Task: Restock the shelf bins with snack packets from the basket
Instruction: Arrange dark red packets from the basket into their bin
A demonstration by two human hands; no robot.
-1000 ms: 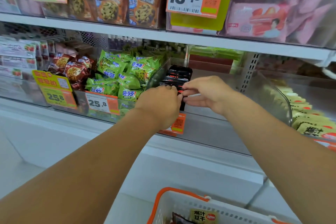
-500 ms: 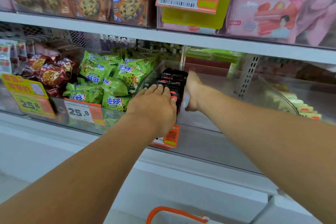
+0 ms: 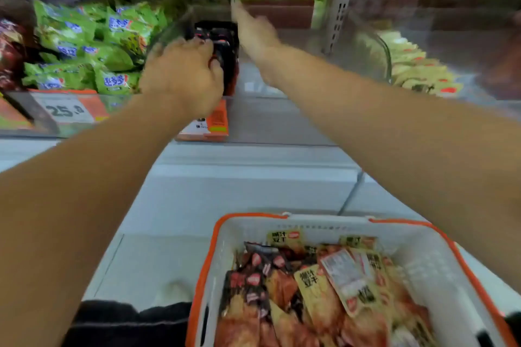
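Fingers of the left hand curl on black packets; right hand fingers reach out straight, blurred.

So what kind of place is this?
Most likely a shop's snack aisle: a shelf price tag reading 25-something, bins of green snack packets, and an orange-rimmed shopping basket holding more packets.

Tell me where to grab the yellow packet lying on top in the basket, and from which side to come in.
Pinch the yellow packet by its upper edge, coming straight down from above. It lies flat and tilted across the heap of red packets, so that edge looks free, while the white basket walls block a sideways approach. The right hand, open in the bin, seems free to do it.
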